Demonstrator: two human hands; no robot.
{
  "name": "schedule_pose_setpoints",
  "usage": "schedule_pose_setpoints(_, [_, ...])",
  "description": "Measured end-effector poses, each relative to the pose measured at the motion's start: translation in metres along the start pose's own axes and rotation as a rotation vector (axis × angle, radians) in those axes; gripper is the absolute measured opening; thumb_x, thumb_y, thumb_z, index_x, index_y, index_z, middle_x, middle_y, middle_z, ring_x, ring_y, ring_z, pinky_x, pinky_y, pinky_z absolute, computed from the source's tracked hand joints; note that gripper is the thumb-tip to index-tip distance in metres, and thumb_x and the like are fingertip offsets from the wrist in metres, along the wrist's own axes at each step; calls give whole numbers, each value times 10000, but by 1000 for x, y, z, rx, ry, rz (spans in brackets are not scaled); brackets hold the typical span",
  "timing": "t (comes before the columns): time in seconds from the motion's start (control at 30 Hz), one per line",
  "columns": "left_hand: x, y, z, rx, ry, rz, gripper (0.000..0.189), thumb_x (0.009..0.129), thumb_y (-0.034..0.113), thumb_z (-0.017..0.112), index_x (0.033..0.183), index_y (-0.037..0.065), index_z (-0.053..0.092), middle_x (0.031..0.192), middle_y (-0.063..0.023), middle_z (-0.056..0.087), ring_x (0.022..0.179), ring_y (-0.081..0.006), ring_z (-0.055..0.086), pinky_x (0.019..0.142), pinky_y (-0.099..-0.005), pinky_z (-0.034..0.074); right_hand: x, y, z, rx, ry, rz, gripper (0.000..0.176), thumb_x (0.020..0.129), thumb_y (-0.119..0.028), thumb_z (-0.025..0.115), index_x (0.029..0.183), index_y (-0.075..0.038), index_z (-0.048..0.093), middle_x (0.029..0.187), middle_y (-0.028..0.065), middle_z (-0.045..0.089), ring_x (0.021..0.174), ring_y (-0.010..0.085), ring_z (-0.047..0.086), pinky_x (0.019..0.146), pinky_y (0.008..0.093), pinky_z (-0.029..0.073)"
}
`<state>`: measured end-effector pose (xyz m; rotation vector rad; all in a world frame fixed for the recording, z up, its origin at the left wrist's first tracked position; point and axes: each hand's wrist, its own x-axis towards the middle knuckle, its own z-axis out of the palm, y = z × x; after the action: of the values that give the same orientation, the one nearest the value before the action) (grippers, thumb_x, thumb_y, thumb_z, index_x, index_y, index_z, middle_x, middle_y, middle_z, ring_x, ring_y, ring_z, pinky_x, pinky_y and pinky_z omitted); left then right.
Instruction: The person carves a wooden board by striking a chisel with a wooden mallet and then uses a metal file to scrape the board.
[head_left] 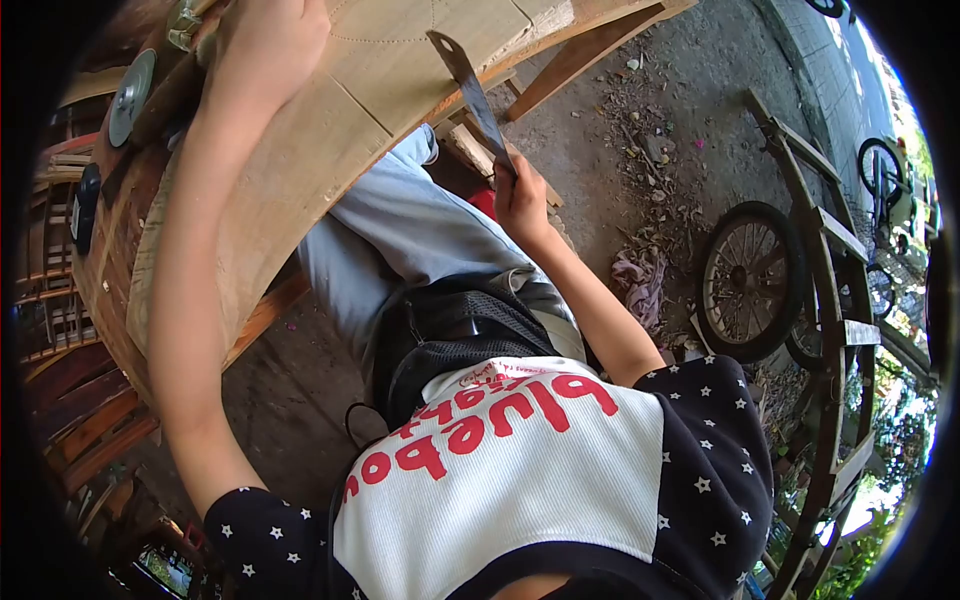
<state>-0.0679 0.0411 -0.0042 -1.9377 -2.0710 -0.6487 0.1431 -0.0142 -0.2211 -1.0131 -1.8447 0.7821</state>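
My right hand [525, 200] is closed around the lower end of a long, flat metal blade [477, 100]. The blade is tilted, its wide tip with a hole lying over the edge of a pale wooden board [290, 170]. Straight dark lines and a dotted curve mark the board's surface. At the upper left, my left hand [272, 45] is over the board's far side; its fingers are hidden or cut off by the frame's top edge. A grey round disc [132, 97] stands just left of that arm.
A small black object [86, 205] sits at the left on dark wood. Slatted wooden pieces [95, 425] are stacked lower left. To the right are a spoked wheel [752, 280], a wooden ladder-like frame [845, 240] and a crumpled cloth [640, 280] on the dirt ground.
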Motion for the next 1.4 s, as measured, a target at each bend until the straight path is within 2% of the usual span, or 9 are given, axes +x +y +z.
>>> schedule_pose_setpoints(0.13, [-3,1,0,-29,-28,-10,123,853,90,409,834,7,498,822,-156,530,792,-316,538,695,-393,415,56,-58,0,61,52,-97,45,806,18,474,850,9,474,542,150,497,457,285,526,429,337,389])
schedule_pose_setpoints(0.3, [-1,-12,8,-17,14,36,123,851,91,411,831,9,500,835,-162,529,795,-320,536,697,-398,413,18,-23,7,32,61,-90,21,813,13,468,834,12,471,526,130,493,443,278,519,427,341,391])
schedule_pose_setpoints(0.4, [-2,-2,1,-31,39,48,127,852,93,410,834,3,498,837,-167,526,807,-324,533,702,-402,412,2,-2,2,-20,-6,-7,113,797,2,531,900,-35,502,636,174,552,568,349,569,497,382,445])
schedule_pose_setpoints(0.53, [-1,-12,11,23,11,-1,131,855,97,406,853,1,495,855,-163,530,824,-325,528,715,-407,407,53,-57,4,28,69,-129,30,818,17,453,834,3,474,548,144,504,461,306,525,422,341,389])
schedule_pose_setpoints(0.6, [-2,-16,13,49,7,-18,130,856,99,405,861,2,492,860,-162,530,828,-327,526,719,-409,406,56,-64,8,12,79,-44,115,796,0,536,899,-35,499,640,172,559,582,333,583,505,377,451])
schedule_pose_setpoints(0.8, [-2,-5,2,-41,-14,14,135,861,102,398,858,2,488,866,-165,526,826,-335,522,721,-408,407,2,-5,8,-16,51,-10,23,825,5,467,841,-4,481,554,164,506,463,313,520,420,348,382])
schedule_pose_setpoints(0.97, [-3,-6,4,-80,-5,23,139,859,109,403,848,11,500,860,-163,531,827,-331,528,716,-406,409,56,-68,7,53,114,-67,50,814,-5,505,862,-18,495,574,161,521,496,313,541,447,353,406])
schedule_pose_setpoints(1.2, [-3,1,1,-32,0,-9,133,859,103,401,836,4,488,846,-164,526,814,-326,528,708,-404,407,14,-20,9,-19,54,-26,107,791,5,544,883,-33,506,598,165,545,544,340,569,479,376,441])
schedule_pose_setpoints(1.4, [-3,-4,3,-27,-6,10,128,859,102,398,828,1,472,843,-163,523,806,-327,526,703,-406,405,63,-78,5,105,109,-46,110,791,0,539,889,-32,501,606,192,533,548,347,561,475,388,430])
